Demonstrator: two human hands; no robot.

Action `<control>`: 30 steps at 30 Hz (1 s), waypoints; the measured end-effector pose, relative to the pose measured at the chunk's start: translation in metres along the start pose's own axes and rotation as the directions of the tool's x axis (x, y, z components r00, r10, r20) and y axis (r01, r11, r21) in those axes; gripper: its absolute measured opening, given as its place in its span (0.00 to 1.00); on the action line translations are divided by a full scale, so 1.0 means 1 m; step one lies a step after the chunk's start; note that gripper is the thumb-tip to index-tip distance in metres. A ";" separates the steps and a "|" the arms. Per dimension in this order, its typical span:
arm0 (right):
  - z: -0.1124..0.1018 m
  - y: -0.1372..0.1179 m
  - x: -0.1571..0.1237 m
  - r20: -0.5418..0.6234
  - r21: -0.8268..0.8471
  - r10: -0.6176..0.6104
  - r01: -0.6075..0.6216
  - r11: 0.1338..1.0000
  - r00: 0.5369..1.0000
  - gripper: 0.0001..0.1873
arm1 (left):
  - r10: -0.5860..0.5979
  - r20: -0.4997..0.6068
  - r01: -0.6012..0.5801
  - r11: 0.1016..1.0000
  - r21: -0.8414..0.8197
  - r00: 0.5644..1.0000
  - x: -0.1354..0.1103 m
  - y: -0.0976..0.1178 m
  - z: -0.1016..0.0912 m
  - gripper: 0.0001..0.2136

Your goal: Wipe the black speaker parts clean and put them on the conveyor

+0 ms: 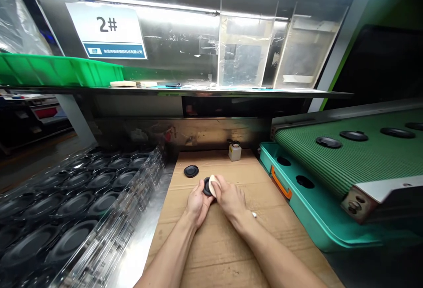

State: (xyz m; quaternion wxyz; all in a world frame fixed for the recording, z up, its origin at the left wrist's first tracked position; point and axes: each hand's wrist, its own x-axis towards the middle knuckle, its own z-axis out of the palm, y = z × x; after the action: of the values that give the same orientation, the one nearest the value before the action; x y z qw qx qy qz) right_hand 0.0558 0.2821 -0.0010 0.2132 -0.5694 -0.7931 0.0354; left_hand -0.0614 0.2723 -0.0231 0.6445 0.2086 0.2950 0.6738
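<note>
My left hand (197,202) grips a round black plastic lid (207,186) by its edge, above the cardboard sheet (224,252). A pale, cream-coloured pad (213,185) is pinched in my right hand (228,194) and pressed against the lid's face. Part of the lid is hidden behind the pad and fingers. Another black lid (191,171) lies flat on the cardboard, beyond my left hand. Farther back stands a small whitish bottle (235,151) with a black top. Close to my right wrist is a small white scrap (254,215).
Clear trays (132,191) of black lids fill the left side. On the right, a green conveyor belt (363,164) carries several black parts above a teal bin (310,217) with an orange handle. A metal shelf (205,91) crosses the back, holding a green basket (59,71).
</note>
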 end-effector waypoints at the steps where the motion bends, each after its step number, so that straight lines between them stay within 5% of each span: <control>1: -0.001 0.003 0.002 -0.030 0.032 0.036 -0.035 0.999 0.999 0.21 | 0.022 -0.009 -0.022 1.000 0.004 1.000 0.000 0.000 0.001 0.10; 6: -0.006 0.016 0.003 -0.120 0.301 0.039 -0.001 0.954 0.992 0.17 | 0.055 -0.042 -0.054 0.998 0.010 0.998 0.002 0.000 0.004 0.09; 20: 0.007 0.022 0.008 0.116 0.731 -0.101 -0.016 0.683 0.988 0.15 | 0.027 0.027 -0.030 0.994 0.105 0.999 -0.004 -0.006 0.005 0.11; 24: 0.001 0.032 0.008 0.228 0.676 -0.157 -0.040 0.736 0.961 0.14 | 0.020 0.022 -0.021 0.997 0.073 1.000 -0.004 -0.004 0.005 0.13; 30: -0.011 0.031 0.012 -0.028 0.568 -0.100 0.098 0.817 0.995 0.14 | 0.005 0.024 -0.008 0.992 0.124 1.000 -0.004 -0.006 0.007 0.11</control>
State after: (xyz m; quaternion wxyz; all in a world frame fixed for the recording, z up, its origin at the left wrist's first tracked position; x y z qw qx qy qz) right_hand 0.0844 0.3017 0.0031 0.3734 -0.4380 -0.7754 0.2598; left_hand -0.0523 0.2695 -0.0212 0.6316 0.2573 0.3281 0.6536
